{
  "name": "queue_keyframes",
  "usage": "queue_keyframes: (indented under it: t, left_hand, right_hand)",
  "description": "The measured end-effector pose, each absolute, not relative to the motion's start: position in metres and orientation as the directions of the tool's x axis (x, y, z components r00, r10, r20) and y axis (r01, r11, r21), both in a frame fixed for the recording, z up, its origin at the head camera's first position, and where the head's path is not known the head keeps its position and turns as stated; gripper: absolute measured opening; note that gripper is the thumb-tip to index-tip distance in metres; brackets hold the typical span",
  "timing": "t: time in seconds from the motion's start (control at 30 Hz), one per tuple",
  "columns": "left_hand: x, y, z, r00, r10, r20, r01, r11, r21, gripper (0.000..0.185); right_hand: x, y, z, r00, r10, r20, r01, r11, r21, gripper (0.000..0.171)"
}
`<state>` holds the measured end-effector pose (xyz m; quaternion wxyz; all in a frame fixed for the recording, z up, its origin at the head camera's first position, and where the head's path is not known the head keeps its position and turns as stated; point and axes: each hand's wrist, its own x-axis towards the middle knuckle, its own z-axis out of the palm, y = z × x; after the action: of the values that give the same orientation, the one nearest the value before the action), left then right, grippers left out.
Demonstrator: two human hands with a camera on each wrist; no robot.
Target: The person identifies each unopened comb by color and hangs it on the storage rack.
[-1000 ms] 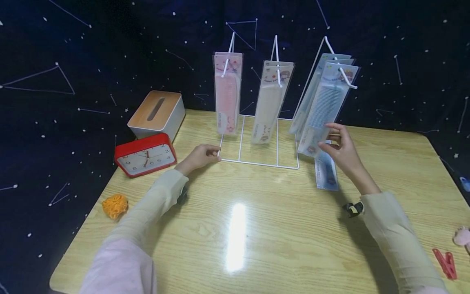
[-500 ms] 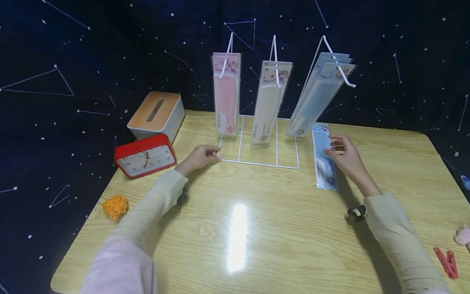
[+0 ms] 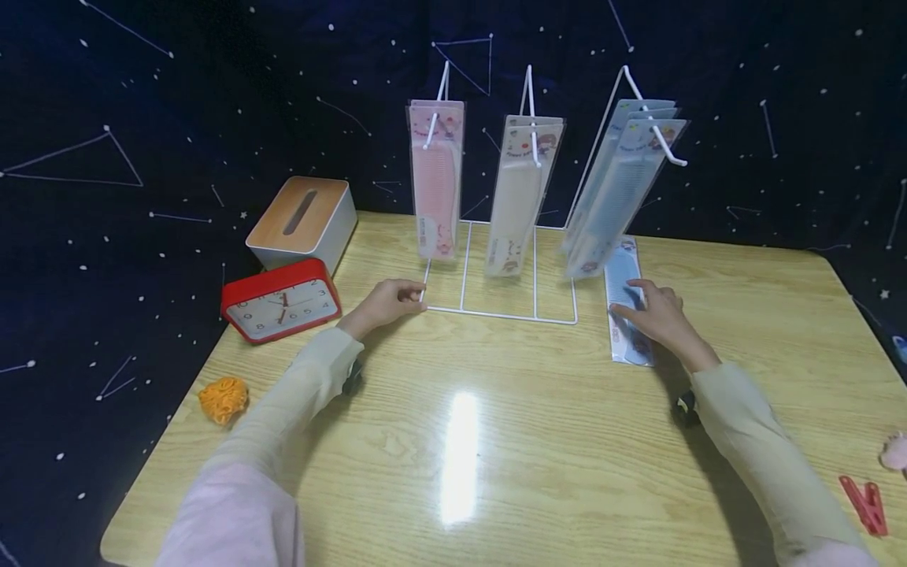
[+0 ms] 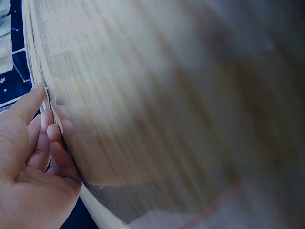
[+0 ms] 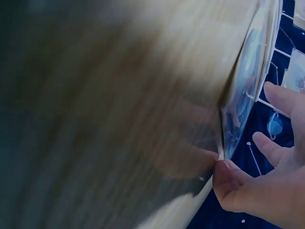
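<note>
A white wire rack stands at the back of the wooden table. Pink comb packs, cream comb packs and blue comb packs hang from its three hooks. My left hand grips the rack's front left corner, and in the left wrist view the thumb and curled fingers sit on either side of the wire. One more blue comb pack lies flat to the right of the rack. My right hand rests on it with straight fingers, its thumb at the edge of the pack.
A wood-topped tissue box and a red clock sit at the back left. An orange scrunchie lies near the left edge. A red clothespin and a pink fluffy item lie at the right edge.
My right hand let go of the front hanging blue pack and dropped onto the blue pack lying on the table. The hanging blue packs swung back. The left hand stayed put.
</note>
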<state>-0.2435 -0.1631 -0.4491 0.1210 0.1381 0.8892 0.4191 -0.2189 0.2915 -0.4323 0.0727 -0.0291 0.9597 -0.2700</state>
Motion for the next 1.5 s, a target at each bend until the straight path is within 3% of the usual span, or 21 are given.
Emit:
queue_keyframes:
  t: [0.27,0.6,0.93,1.2,1.5]
  left_hand:
    - [-0.243,-0.162,-0.447,-0.934,0.339,-0.114,0.126,0.611,0.782,0.043]
    - [-0.242,-0.161,-0.445,-0.935,0.334,-0.121,0.120,0.618,0.777,0.043]
    - [-0.243,-0.162,-0.447,-0.934,0.335,-0.125,0.111,0.603,0.790,0.044]
    - [-0.244,-0.162,-0.448,-0.933,0.343,-0.106,0.131,0.600,0.789,0.043]
    - [-0.243,-0.163,-0.447,-0.933,0.344,-0.107,0.134,0.607,0.783,0.044]
  right_hand:
    - [-0.224,0.287,-0.429,-0.979,-0.035,-0.200,0.069,0.869,-0.490,0.072]
    - [-0.220,0.296,-0.424,-0.970,-0.061,-0.234,0.081,0.829,-0.554,0.080]
    - [-0.194,0.300,-0.424,-0.946,-0.043,-0.320,0.179,0.755,-0.631,0.089]
    - [-0.163,0.301,-0.422,-0.968,-0.026,-0.249,0.160,0.699,-0.697,0.078]
    - [-0.126,0.298,-0.394,-0.987,0.156,-0.041,0.123,0.560,-0.820,0.076]
